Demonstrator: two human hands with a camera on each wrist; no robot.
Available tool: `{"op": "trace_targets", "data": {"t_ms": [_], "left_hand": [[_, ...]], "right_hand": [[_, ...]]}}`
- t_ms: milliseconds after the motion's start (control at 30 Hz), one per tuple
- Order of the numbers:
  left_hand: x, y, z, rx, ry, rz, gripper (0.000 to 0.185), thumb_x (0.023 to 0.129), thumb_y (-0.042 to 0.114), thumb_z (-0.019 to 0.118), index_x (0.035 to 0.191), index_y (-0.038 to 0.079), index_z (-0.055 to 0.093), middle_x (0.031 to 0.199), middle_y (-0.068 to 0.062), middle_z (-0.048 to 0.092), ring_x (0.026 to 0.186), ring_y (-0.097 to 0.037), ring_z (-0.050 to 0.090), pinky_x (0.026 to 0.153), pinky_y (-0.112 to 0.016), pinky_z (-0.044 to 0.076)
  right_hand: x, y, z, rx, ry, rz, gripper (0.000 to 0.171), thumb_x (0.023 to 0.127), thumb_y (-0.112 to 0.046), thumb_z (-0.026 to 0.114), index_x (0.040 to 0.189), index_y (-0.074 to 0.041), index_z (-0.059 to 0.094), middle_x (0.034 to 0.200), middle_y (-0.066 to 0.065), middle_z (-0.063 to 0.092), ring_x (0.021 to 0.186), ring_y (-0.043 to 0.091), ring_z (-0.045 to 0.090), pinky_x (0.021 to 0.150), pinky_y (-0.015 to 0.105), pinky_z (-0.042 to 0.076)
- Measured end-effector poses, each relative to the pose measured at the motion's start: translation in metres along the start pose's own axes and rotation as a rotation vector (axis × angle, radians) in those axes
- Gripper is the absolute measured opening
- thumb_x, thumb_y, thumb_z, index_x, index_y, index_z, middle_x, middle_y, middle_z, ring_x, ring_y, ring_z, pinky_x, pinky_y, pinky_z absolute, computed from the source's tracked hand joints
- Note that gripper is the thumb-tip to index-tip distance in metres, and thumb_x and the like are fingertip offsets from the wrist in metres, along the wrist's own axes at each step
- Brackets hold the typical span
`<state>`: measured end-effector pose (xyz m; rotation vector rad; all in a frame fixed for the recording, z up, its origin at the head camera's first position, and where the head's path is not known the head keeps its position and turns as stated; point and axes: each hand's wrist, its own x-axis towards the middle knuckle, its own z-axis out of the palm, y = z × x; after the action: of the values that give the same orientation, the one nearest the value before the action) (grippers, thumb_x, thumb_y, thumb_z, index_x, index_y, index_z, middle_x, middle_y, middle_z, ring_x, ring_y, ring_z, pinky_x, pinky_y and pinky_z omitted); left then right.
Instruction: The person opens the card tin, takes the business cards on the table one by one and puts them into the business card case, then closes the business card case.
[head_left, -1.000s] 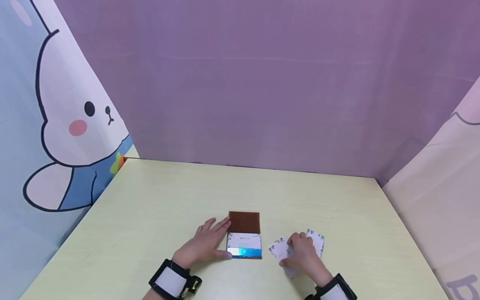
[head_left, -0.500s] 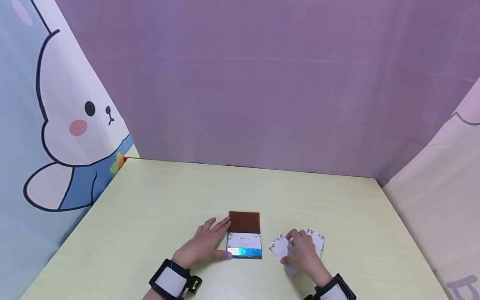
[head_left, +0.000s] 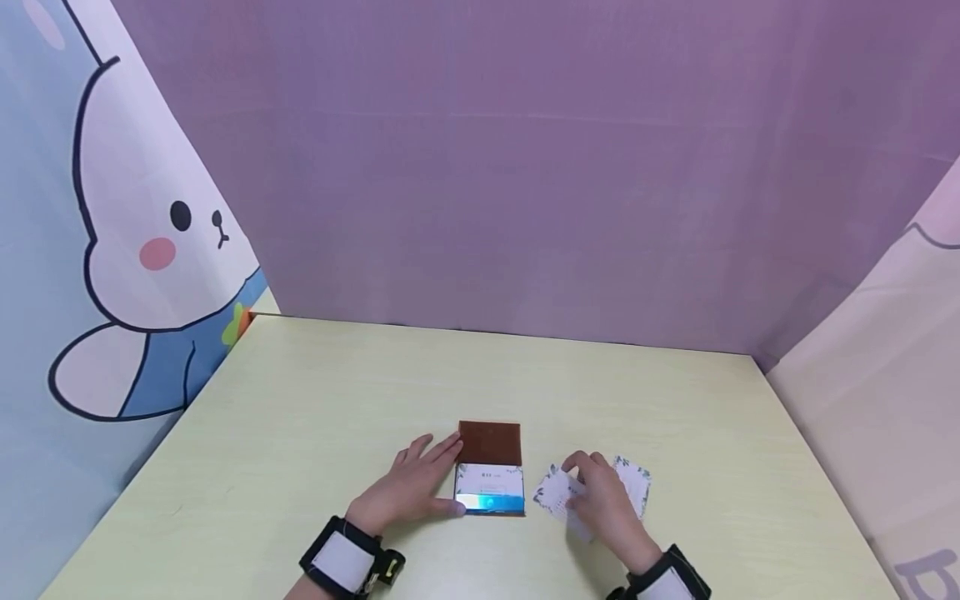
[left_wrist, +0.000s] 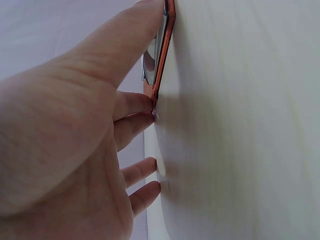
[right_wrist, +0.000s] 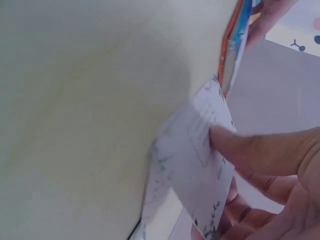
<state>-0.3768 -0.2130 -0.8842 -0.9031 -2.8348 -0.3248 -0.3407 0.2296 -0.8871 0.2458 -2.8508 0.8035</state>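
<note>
Head view shows a person's two hands over a pale worktop [head_left: 375, 375], with a brown card case [head_left: 490, 442] lying on it between them, nearer the left hand [head_left: 408, 492]. The case's bare brown panel is at the far end; in its near half sits a white printed card [head_left: 487, 478] with leafy corners, and a shiny blue strip [head_left: 491, 503] runs along the near edge. The left hand's fingers are straight and spread, two fingertips touching the case's left edge and the thumb resting on its near left corner, as the left wrist view also shows. To the right, the right hand [head_left: 606, 508] pinches a leaf-patterned card [right_wrist: 200, 150], its thumb on the printed face and its fingers behind; the right wrist view shows this card tilted. Another patterned card [head_left: 637, 483] lies on the worktop beside the right hand, partly hidden by it. Each wrist wears a black band [head_left: 343, 557] with a white panel. Behind the worktop hangs a purple cloth [head_left: 510, 167], and at the left a blue cloth bears a cartoon rabbit [head_left: 161, 208].
</note>
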Motion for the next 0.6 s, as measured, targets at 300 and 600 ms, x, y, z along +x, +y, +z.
{"op": "trace_targets", "data": {"t_ms": [300,600], "left_hand": [[0.001,-0.001,0.000,-0.003,0.007,0.005,0.117,0.051,0.089,0.047,0.146,0.035,0.005,0.154,0.015,-0.003,0.140,-0.025,-0.019,0.099,-0.072,0.008],[0.000,0.002,0.002,0.002,0.000,0.004,0.117,0.051,0.089,0.046,0.146,0.035,0.003,0.154,0.015,-0.004,0.139,-0.025,-0.021,0.097,-0.074,0.005]], "right_hand": [[0.025,0.008,-0.001,0.200,0.107,-0.142,0.065,0.076,0.005,0.065,0.112,-0.047,0.051,0.094,-0.023,0.056,0.080,0.015,0.058,0.061,0.034,0.050],[0.053,-0.051,-0.015,0.346,0.136,-0.203,0.047,0.084,-0.009,0.063,0.116,-0.043,0.053,0.105,-0.023,0.058,0.087,0.009,0.057,0.062,0.036,0.053]]}}
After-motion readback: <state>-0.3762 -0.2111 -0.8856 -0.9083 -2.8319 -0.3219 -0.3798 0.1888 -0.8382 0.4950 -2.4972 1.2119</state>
